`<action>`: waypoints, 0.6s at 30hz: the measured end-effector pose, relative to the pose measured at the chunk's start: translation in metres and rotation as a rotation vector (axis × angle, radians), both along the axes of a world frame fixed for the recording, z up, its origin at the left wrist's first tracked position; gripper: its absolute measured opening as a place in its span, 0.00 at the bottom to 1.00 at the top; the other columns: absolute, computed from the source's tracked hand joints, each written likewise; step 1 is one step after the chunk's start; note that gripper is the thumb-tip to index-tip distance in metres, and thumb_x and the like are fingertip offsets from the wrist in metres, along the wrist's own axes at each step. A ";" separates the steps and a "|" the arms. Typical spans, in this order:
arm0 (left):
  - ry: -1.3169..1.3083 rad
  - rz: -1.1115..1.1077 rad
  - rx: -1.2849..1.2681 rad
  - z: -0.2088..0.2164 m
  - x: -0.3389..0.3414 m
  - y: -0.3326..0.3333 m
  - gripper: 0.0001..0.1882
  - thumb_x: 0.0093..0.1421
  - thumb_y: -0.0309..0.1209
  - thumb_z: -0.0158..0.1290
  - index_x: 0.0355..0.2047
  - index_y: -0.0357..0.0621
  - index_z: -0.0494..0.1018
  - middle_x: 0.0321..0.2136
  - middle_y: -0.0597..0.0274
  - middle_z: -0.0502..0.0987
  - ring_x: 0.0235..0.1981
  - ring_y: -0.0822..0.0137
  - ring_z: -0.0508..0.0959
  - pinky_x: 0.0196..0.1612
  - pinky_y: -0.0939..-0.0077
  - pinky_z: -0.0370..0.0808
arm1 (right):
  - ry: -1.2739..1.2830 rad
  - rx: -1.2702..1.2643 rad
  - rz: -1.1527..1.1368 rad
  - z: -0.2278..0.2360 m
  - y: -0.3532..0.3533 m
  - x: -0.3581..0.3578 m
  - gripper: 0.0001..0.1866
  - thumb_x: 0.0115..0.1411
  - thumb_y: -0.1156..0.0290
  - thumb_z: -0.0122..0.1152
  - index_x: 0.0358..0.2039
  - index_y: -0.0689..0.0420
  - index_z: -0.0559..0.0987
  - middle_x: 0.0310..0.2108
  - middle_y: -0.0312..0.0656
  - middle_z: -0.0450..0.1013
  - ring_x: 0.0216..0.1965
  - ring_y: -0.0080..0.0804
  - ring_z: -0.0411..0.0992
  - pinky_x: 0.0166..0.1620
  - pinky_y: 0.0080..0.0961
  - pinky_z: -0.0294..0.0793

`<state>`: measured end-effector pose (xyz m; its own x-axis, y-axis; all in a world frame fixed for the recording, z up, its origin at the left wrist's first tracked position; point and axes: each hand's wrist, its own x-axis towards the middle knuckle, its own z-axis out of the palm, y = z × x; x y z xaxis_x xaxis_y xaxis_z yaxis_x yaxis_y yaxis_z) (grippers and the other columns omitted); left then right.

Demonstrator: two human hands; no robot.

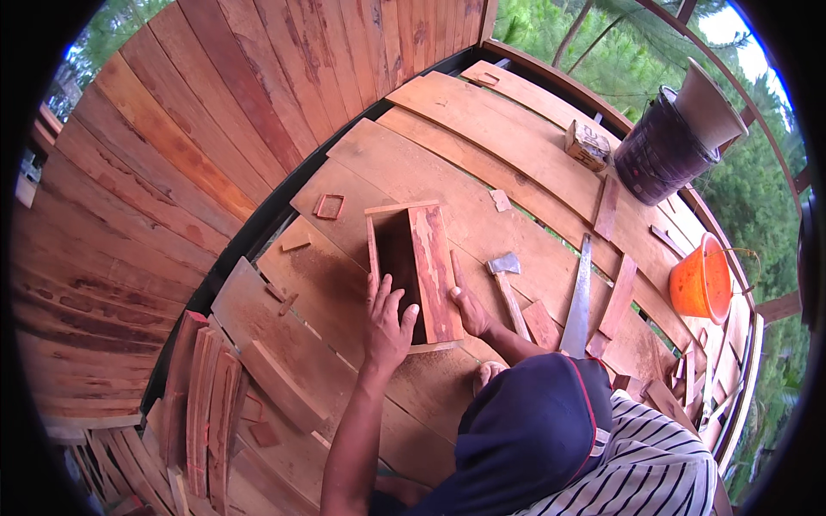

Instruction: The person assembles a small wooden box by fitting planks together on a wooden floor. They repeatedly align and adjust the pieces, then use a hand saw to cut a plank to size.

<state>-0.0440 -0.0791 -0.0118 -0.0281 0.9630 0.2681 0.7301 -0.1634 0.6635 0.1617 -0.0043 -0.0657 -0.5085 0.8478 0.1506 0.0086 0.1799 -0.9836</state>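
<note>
An open-topped reddish wooden box (437, 279), longer than it is wide, sits on the plank surface in front of me. My left hand (389, 325) lies over its left wall, fingers spread and thumb reaching across the dark opening. Against the right wall, my right hand (469, 308) holds the box, one finger stretched along its side; some fingers are hidden. A hatchet (508, 279) with a wooden handle lies just right of that hand. Farther right is a handsaw blade (581, 288), its lower end hidden behind navy cloth (533, 421).
Gaps separate the floor planks (508, 155). A wooden wall (189, 129) rises at left, with stacked offcuts (206, 404) below. At right stand an orange bucket (699, 279), a dark bucket (658, 150) and a small block-shaped package (588, 146). Wood scraps (618, 297) lie near the saw.
</note>
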 end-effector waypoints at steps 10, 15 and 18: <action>-0.278 0.288 -0.089 -0.009 0.003 -0.001 0.32 0.70 0.38 0.50 0.68 0.32 0.57 0.69 0.34 0.57 0.71 0.40 0.57 0.71 0.53 0.60 | -0.017 -0.066 0.042 -0.004 0.001 0.003 0.44 0.72 0.53 0.35 0.74 0.65 0.30 0.77 0.56 0.30 0.78 0.44 0.34 0.75 0.33 0.36; -0.906 0.188 -0.422 -0.026 -0.019 -0.001 0.36 0.73 0.46 0.48 0.74 0.44 0.52 0.71 0.54 0.59 0.73 0.62 0.55 0.73 0.64 0.50 | -0.011 -0.012 0.031 -0.001 0.000 -0.003 0.43 0.72 0.53 0.34 0.74 0.64 0.30 0.78 0.55 0.30 0.78 0.44 0.34 0.75 0.34 0.37; -0.971 0.201 -0.461 -0.025 -0.017 -0.004 0.36 0.74 0.48 0.46 0.75 0.45 0.50 0.73 0.60 0.56 0.74 0.64 0.51 0.74 0.67 0.45 | -0.012 -0.020 0.040 -0.002 0.000 0.000 0.42 0.72 0.54 0.34 0.74 0.64 0.30 0.78 0.54 0.30 0.78 0.44 0.33 0.75 0.33 0.36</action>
<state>-0.0612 -0.0832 -0.0363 -0.2009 0.9194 -0.3383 -0.1516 0.3120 0.9379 0.1616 -0.0044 -0.0675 -0.5439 0.8294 0.1277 0.0140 0.1611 -0.9868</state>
